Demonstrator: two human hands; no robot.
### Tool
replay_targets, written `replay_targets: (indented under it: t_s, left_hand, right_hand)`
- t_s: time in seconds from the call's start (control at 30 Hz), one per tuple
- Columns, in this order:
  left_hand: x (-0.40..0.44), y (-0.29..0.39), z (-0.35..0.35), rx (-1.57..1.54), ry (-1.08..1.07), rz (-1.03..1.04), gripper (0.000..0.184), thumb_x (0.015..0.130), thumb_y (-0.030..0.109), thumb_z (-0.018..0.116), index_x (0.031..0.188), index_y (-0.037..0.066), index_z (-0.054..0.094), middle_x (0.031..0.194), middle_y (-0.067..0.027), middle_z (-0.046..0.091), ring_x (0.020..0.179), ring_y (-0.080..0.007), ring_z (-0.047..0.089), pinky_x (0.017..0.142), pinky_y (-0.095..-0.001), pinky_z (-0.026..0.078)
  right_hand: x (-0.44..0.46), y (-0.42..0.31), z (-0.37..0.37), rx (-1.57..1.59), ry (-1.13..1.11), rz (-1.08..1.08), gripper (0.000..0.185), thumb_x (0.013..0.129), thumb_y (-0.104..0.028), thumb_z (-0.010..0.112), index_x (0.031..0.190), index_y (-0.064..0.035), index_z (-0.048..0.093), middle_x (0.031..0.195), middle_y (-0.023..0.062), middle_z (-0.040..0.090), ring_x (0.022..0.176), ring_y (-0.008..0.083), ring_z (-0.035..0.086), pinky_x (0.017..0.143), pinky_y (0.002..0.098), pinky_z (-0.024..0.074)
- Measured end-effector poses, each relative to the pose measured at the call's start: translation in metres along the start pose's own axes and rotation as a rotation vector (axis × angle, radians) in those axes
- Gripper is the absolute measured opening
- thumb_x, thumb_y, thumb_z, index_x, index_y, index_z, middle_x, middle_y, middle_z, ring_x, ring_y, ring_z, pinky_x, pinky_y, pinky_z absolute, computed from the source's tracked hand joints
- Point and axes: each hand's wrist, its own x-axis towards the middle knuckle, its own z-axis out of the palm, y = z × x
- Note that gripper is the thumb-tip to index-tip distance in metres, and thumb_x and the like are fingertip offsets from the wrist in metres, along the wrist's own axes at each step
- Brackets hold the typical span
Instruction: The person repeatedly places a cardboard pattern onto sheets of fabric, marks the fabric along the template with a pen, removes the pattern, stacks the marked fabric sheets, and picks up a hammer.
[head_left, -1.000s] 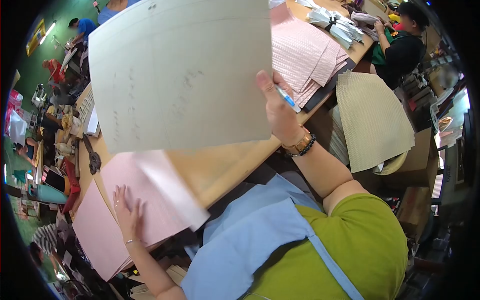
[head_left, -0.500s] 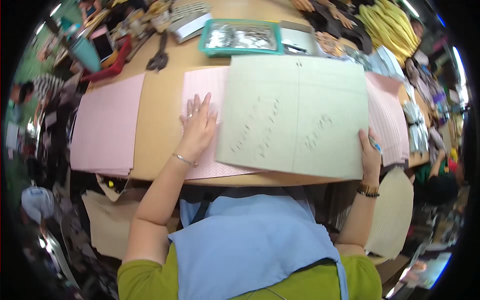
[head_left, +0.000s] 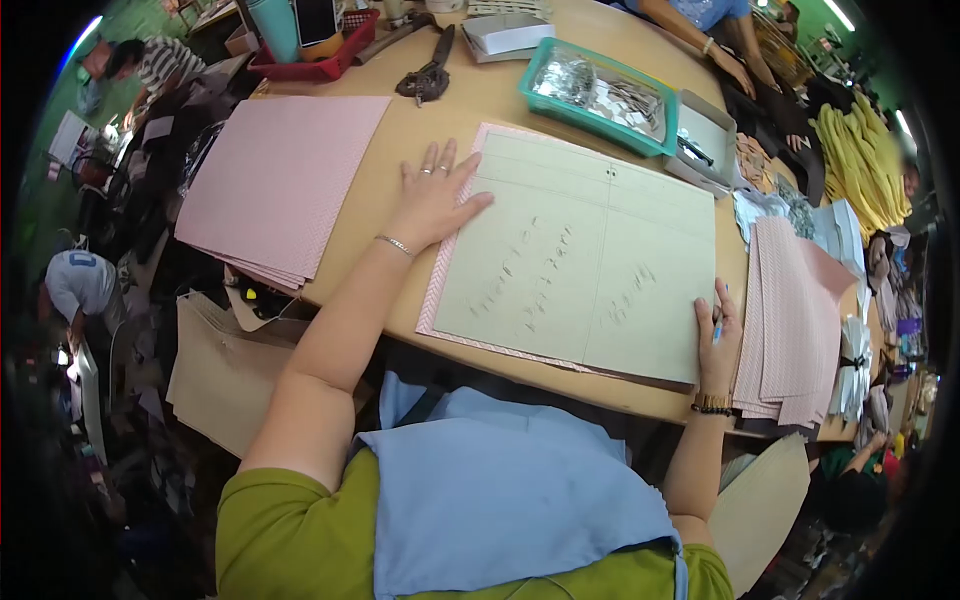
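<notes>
A pale grey-green card pattern with handwriting and ruled lines lies over a pink patterned sheet, which shows along its left and top edges. My left hand is open, fingers spread, at the upper left edge of both, with fingertips touching the card's border. My right hand is at the card's lower right edge, its fingers curled around a pen; only a blue and white bit of the pen shows.
Pink sheets are stacked at left and right. Beyond the card stand a teal tray of small metal pieces and an open white box. Dark scissors and a red basket lie farther back. Across the table are another person's arms.
The card has shifted left over the pink sheet, covering most of it. My left hand has gone from the bare sheet to the card's edge. The view has turned.
</notes>
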Motion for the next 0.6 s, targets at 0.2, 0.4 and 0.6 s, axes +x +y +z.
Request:
replay_targets:
  t_s: [0.2, 0.4, 0.6]
  left_hand:
    - [-0.003, 0.002, -0.001, -0.048, 0.014, 0.024, 0.068, 0.087, 0.060, 0.052, 0.143, 0.022, 0.043, 0.155, -0.0177, 0.026, 0.144, -0.0376, 0.019, 0.109, -0.0660, 0.012]
    - [-0.002, 0.003, 0.000, -0.106, 0.026, -0.013, 0.066, 0.086, 0.058, 0.056, 0.141, 0.023, 0.046, 0.155, -0.0170, 0.026, 0.144, -0.0370, 0.020, 0.111, -0.0636, 0.011]
    - [-0.002, 0.004, 0.000, -0.120, 0.039, -0.037, 0.064, 0.087, 0.058, 0.055, 0.141, 0.024, 0.047, 0.154, -0.0152, 0.029, 0.144, -0.0366, 0.020, 0.111, -0.0643, 0.011]
  right_hand:
    - [-0.036, -0.023, -0.005, 0.000, -0.012, 0.133, 0.050, 0.091, -0.014, 0.065, 0.134, 0.0064, 0.049, 0.072, -0.0072, 0.036, 0.063, 0.0033, 0.032, 0.056, 0.0192, 0.0272]
    - [-0.044, -0.015, 0.000, -0.009, 0.040, 0.101, 0.051, 0.090, -0.011, 0.066, 0.135, 0.0048, 0.048, 0.070, -0.0072, 0.035, 0.064, 0.0031, 0.035, 0.057, 0.0180, 0.0292]
    - [-0.031, -0.027, -0.007, 0.016, 0.063, 0.188, 0.045, 0.097, -0.017, 0.057, 0.136, 0.0038, 0.046, 0.085, -0.0014, 0.053, 0.074, 0.0042, 0.047, 0.066, 0.0177, 0.0394]
